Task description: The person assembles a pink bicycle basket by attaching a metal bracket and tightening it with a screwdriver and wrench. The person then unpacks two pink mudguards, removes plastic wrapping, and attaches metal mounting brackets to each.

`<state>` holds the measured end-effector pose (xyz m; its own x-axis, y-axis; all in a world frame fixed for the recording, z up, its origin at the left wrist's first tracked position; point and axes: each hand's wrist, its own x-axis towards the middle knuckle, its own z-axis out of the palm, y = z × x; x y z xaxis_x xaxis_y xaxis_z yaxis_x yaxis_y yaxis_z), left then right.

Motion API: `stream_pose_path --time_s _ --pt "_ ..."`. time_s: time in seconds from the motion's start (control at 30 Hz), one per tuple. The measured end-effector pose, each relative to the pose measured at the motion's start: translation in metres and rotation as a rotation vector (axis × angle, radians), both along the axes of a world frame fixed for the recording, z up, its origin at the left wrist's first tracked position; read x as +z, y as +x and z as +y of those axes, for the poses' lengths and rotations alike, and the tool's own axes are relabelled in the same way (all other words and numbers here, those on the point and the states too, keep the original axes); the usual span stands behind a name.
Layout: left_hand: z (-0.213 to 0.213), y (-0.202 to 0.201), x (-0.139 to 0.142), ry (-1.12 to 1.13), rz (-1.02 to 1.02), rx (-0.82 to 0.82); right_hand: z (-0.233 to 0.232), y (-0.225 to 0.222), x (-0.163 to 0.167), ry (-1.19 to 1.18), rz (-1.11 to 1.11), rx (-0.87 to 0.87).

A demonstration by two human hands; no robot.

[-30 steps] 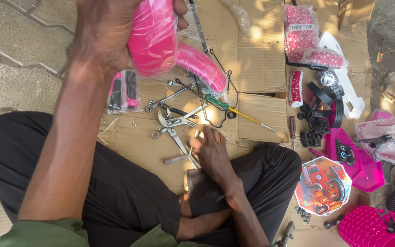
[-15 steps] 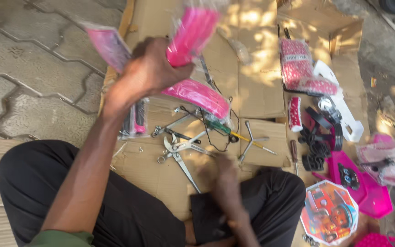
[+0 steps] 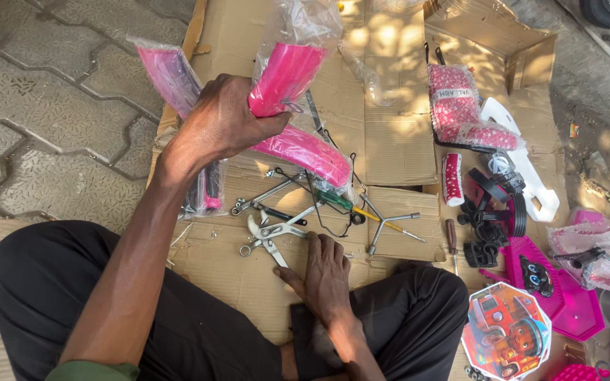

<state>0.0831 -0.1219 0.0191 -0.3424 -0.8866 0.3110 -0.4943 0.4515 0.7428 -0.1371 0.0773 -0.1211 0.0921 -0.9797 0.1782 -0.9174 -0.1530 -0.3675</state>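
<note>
While the left hand (image 3: 224,123) is raised in the upper middle of the frame, its fingers are closed tight around a curved pink plastic part (image 3: 287,77) still in its clear wrapping, whose long axis tilts up and to the right from the fist; a second pink curved piece (image 3: 305,152) runs down and to the right from under the same hand toward the tools. Lower down, the right hand (image 3: 326,271) lies flat and palm down on the cardboard (image 3: 397,134), fingers together and pointing up the frame, gripping nothing; its fingertips are just beside the pliers (image 3: 271,236), which lie to its upper left with handles angled toward the lower right. Spanners (image 3: 262,197) and a green-handled screwdriver (image 3: 347,206) lie just above, between the two hands, and a metal cross wrench (image 3: 384,227) sits to the upper right of the right hand. Of the two, the right hand is far nearer the tools, while the left holds the wrapped part well above them
</note>
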Motion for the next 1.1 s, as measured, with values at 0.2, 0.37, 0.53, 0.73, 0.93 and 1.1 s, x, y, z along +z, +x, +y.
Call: stream_pose_path --time_s 0.2,0.37,0.53,0.73,0.93,1.1 --pt "-0.003 -0.005 0.000 0.033 -0.057 0.002 -0.009 -0.008 -0.001 0.094 0.094 0.128" --pt "-0.003 -0.002 -0.006 -0.012 -0.018 0.015 -0.010 -0.007 -0.001 -0.069 -0.015 0.110" --pt "-0.007 -0.001 -0.014 -0.073 0.049 -0.001 0.002 -0.007 0.025 0.340 -0.848 -0.206" --pt "-0.004 -0.009 -0.010 -0.052 -0.078 -0.056 0.020 0.012 0.082 0.420 -2.124 0.316" --pt "0.007 -0.023 0.006 -0.119 -0.167 -0.046 0.008 0.001 0.127 0.429 -1.303 0.011" --pt "0.013 -0.026 0.012 -0.029 -0.363 -0.129 0.002 -0.008 0.142 0.608 -1.518 0.086"
